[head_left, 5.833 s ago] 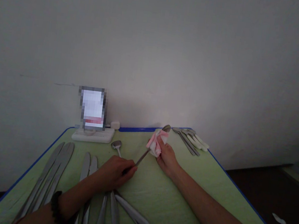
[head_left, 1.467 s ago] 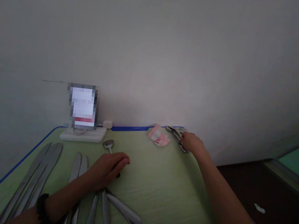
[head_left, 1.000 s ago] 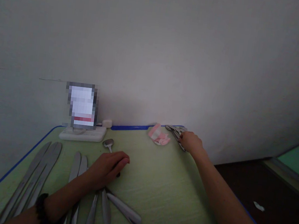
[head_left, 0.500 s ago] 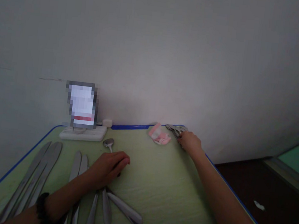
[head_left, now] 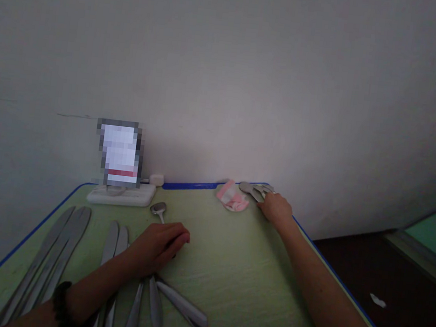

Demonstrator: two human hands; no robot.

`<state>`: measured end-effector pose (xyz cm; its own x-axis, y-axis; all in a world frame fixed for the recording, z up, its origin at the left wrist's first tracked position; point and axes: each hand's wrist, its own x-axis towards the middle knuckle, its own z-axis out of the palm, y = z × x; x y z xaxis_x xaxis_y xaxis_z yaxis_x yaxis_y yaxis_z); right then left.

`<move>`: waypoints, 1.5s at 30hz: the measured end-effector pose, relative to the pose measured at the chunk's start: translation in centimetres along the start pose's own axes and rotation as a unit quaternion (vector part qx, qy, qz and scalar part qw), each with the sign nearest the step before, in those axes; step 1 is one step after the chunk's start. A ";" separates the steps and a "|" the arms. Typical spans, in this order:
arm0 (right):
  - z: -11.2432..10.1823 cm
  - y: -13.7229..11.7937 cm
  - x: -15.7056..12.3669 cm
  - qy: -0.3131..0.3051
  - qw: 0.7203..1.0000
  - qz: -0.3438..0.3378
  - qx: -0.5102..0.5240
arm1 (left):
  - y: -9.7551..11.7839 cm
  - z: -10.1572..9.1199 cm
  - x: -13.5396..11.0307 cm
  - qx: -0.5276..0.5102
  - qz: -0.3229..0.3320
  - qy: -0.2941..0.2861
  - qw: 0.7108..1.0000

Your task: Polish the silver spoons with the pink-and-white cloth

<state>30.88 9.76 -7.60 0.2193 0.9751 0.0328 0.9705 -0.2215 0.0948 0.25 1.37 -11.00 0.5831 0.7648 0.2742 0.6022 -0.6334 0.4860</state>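
Note:
At the far right corner of the table, my right hand (head_left: pixel 275 209) is closed at a small pile of metal cutlery (head_left: pixel 266 188). A spoon (head_left: pixel 245 187) sticks out to the left of its fingers, with the handle end hidden by the hand. My left hand (head_left: pixel 163 246) is palm down over other cutlery, fingers curled together, their undersides hidden. One spoon (head_left: pixel 158 209) shows its bowl beyond this hand. Several metal handles (head_left: pixel 182 306) fan out on its near side, their other ends covered.
Two table knives (head_left: pixel 111 243) and larger flat-bladed knives (head_left: pixel 77 226) lie at left. A pink and white cloth (head_left: pixel 232 196) is near the back edge. A lit phone (head_left: pixel 120 152) stands on a white base (head_left: pixel 122 194), beside a white plug (head_left: pixel 157 180). Behind rises a wall (head_left: pixel 227 80).
My right hand has shifted slightly at the pile, and a spoon's bowl now shows more plainly to its left. My left hand has hardly moved.

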 end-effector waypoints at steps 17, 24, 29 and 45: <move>0.3 -0.8 -0.3 0.010 1.000 -0.018 0.004 | 0.1 0.1 0.1 0.005 -0.010 -0.010 1.000; 0.0 -0.9 -0.7 0.012 1.000 -0.020 0.008 | 0.5 -0.2 0.1 0.003 -0.008 -0.010 1.000; -2.6 -2.6 -2.2 0.098 0.991 -0.078 0.050 | 0.0 -0.1 0.2 -0.011 -0.042 0.034 0.998; -2.8 -11.7 -13.9 -0.119 0.858 -0.470 0.168 | -0.6 -9.8 -2.3 0.120 -0.169 -0.058 0.977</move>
<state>16.21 -1.24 -6.36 -0.7009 0.7048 -0.1099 0.6955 0.6409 -0.3248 -6.78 1.14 -3.81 0.3787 0.9251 0.0290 0.8733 -0.3676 0.3196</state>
